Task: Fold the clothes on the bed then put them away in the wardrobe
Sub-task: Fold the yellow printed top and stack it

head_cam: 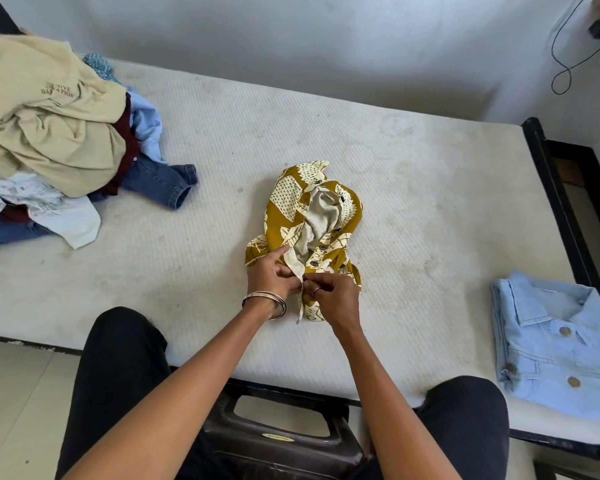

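Note:
A mustard-yellow shirt with a cream leaf print (pixel 288 209) lies bunched in the middle of the white mattress (pixel 413 188), its pale inner side showing and dark buttons along the front. My left hand (pixel 272 273), with bangles on the wrist, pinches the cream button placket at the shirt's near end. Right beside it, my right hand (pixel 331 296), a ring on one finger, pinches the opposite front edge. The two hands meet at the placket. A folded light blue denim shirt (pixel 555 344) lies at the mattress's right edge.
A pile of unfolded clothes (pixel 49 133) covers the mattress's left end, a beige garment on top, jeans and white pieces beneath. The black bed frame (pixel 561 202) borders the right side. A dark plastic stool (pixel 281 441) is between my legs. A cable hangs on the wall at top right.

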A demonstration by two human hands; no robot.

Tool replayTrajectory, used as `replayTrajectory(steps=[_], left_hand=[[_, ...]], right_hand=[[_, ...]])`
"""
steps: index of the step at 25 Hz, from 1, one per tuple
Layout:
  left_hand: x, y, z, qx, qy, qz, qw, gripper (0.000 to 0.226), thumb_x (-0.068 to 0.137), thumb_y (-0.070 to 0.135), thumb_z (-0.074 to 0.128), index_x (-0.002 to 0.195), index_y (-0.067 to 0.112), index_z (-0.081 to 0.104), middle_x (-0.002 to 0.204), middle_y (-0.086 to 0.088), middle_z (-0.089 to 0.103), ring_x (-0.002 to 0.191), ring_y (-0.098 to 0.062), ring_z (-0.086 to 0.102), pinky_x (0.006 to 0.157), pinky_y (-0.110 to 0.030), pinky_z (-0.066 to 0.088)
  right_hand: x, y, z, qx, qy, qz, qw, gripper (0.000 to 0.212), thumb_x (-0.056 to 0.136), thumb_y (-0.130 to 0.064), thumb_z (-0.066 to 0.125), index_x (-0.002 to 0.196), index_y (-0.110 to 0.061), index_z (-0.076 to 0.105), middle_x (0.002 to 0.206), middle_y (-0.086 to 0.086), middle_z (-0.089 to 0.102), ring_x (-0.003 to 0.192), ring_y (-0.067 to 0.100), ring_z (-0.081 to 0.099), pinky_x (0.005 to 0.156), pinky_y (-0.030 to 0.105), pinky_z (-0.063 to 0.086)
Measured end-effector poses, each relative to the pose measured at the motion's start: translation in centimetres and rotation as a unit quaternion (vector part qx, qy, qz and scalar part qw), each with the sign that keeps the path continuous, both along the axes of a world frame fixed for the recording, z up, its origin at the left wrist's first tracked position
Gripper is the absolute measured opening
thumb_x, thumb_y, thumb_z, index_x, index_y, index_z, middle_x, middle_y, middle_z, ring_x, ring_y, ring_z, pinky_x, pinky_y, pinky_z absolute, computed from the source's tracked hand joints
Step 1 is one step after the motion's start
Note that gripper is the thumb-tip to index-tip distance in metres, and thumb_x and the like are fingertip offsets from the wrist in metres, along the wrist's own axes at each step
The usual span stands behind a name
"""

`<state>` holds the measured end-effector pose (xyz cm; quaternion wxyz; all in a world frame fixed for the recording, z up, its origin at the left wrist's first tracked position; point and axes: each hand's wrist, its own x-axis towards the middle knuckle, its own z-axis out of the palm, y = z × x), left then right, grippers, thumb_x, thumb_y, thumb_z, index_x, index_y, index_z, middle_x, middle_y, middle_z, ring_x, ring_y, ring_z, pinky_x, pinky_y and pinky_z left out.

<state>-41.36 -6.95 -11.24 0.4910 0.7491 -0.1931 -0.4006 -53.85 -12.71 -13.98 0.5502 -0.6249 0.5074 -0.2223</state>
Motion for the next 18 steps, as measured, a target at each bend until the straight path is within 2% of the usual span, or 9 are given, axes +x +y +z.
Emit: replayTrajectory(steps=[4, 6, 8, 10, 13, 18], left_hand=[[0.0, -0.1, 0.0, 0.025, -0.034, 0.001, 0.999, 0.069, 0.064, -0.006, 0.083, 0.128, 0.008, 0.060, 0.079, -0.009, 0.073, 0.075, -0.025, 0.072, 0.066, -0.046, 0.061], [0.0, -0.2, 0.0, 0.042, -0.020, 0.004, 0.999, 0.064, 0.063, -0.004, 0.085, 0.122, 0.006, 0.063, 0.078, -0.011, 0.072, 0.073, -0.026, 0.072, 0.066, -0.047, 0.060], [0.0, -0.4, -0.1, 0.063, -0.021, 0.005, 0.998, 0.059, 0.062, 0.002, 0.087, 0.117, 0.007, 0.065, 0.078, -0.010, 0.072, 0.071, -0.026, 0.072, 0.068, -0.046, 0.061], [-0.1, -0.4, -0.4, 0.083, -0.030, -0.001, 0.996, 0.056, 0.062, 0.007, 0.089, 0.114, 0.008, 0.067, 0.079, -0.010, 0.073, 0.071, -0.026, 0.072, 0.069, -0.045, 0.061], [0.0, -0.4, -0.7, 0.076, -0.034, -0.012, 0.996, 0.054, 0.068, 0.001, 0.084, 0.118, 0.006, 0.064, 0.081, -0.014, 0.073, 0.072, -0.028, 0.071, 0.071, -0.045, 0.060], [-0.9, -0.3, -0.6, 0.041, -0.147, -0.031, 0.988, 0.055, 0.073, -0.004, 0.077, 0.123, 0.013, 0.063, 0.081, -0.007, 0.071, 0.074, -0.021, 0.068, 0.075, -0.035, 0.058]], right_hand=[[-0.4, -0.3, 0.7, -0.012, 0.032, 0.085, 0.996, 0.035, 0.079, -0.008, 0.080, 0.113, -0.006, 0.072, 0.098, 0.009, 0.076, 0.087, 0.015, 0.072, 0.087, 0.033, 0.058], [-0.5, -0.2, 1.1, -0.054, 0.057, 0.115, 0.990, 0.034, 0.077, -0.006, 0.080, 0.110, -0.006, 0.074, 0.094, 0.010, 0.076, 0.085, 0.017, 0.072, 0.084, 0.037, 0.058], [-0.3, 0.0, 0.9, -0.117, 0.083, 0.117, 0.983, 0.022, 0.078, -0.006, 0.077, 0.100, -0.005, 0.076, 0.085, 0.013, 0.076, 0.081, 0.027, 0.072, 0.076, 0.045, 0.057], [-0.1, 0.4, 0.7, -0.171, 0.106, 0.122, 0.972, 0.015, 0.080, -0.004, 0.073, 0.094, -0.006, 0.077, 0.079, 0.015, 0.074, 0.075, 0.032, 0.070, 0.068, 0.047, 0.056], [0.0, 0.4, 0.4, -0.234, 0.114, 0.135, 0.956, 0.014, 0.078, 0.000, 0.067, 0.090, -0.001, 0.076, 0.074, 0.018, 0.072, 0.067, 0.036, 0.067, 0.063, 0.048, 0.055], [0.7, 0.5, 0.0, -0.236, 0.108, 0.097, 0.961, 0.016, 0.075, -0.004, 0.063, 0.084, -0.003, 0.076, 0.069, 0.015, 0.071, 0.061, 0.033, 0.065, 0.058, 0.043, 0.054]])
